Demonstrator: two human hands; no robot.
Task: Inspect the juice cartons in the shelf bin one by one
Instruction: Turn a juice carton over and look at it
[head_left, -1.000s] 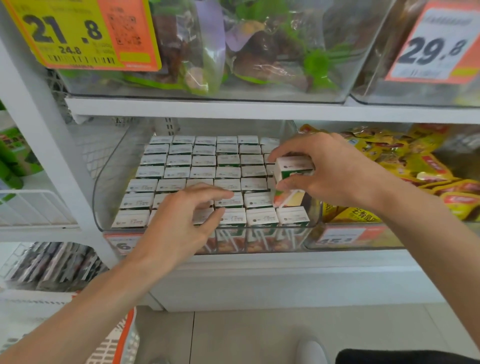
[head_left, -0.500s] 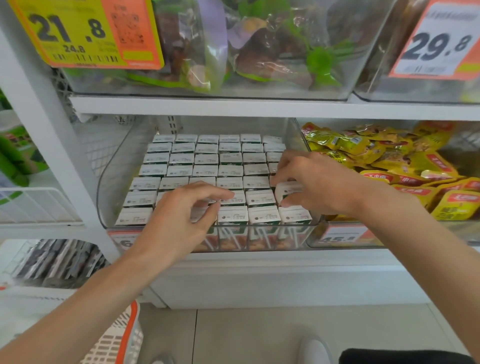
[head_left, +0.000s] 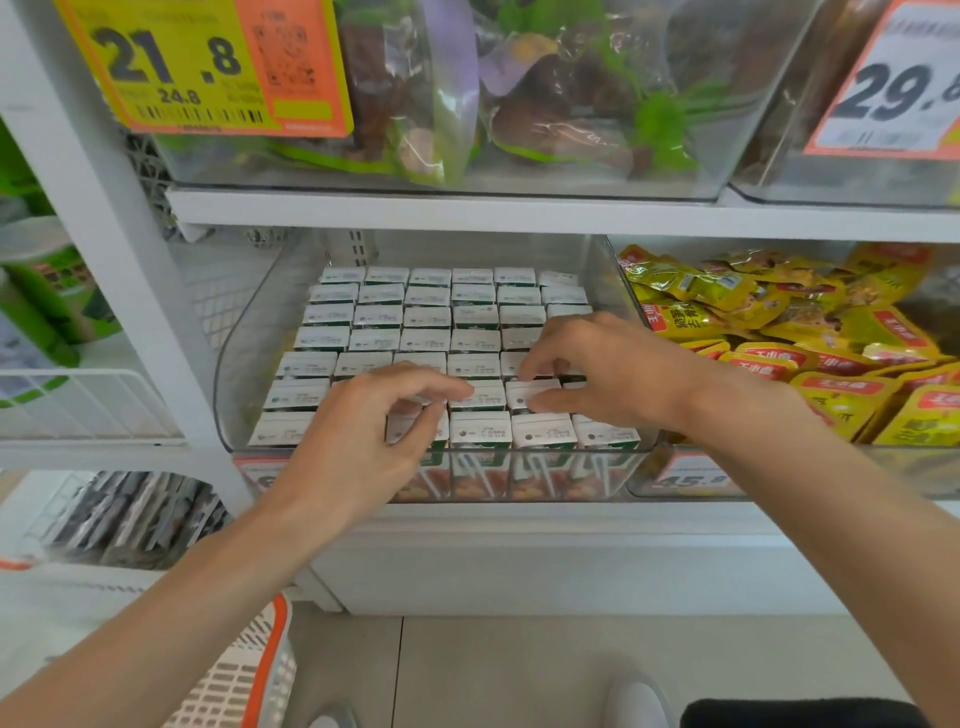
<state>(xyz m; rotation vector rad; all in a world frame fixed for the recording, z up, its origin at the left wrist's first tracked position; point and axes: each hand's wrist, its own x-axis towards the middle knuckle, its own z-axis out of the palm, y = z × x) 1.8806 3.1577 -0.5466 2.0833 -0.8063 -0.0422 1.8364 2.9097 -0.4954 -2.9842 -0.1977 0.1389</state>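
Note:
A clear plastic shelf bin (head_left: 244, 364) holds several rows of small juice cartons (head_left: 426, 312), standing upright with their white tops showing. My right hand (head_left: 618, 374) reaches in from the right, thumb and forefinger pinching the top of one carton (head_left: 531, 393) in the second row from the front. That carton sits level with its neighbours. My left hand (head_left: 358, 441) hovers over the front two rows left of centre, fingers curved and apart, holding nothing and hiding the cartons beneath it.
A bin of yellow snack packets (head_left: 810, 358) adjoins on the right. The white upper shelf (head_left: 467, 210) hangs low over the cartons, with price tags (head_left: 208, 67) above. A white-and-orange basket (head_left: 244, 675) stands at lower left, beside a wire shelf (head_left: 78, 400).
My right hand lowered the carton it held raised at the bin's right edge back into its row, then shifted left onto a neighbouring carton. My left hand barely moved.

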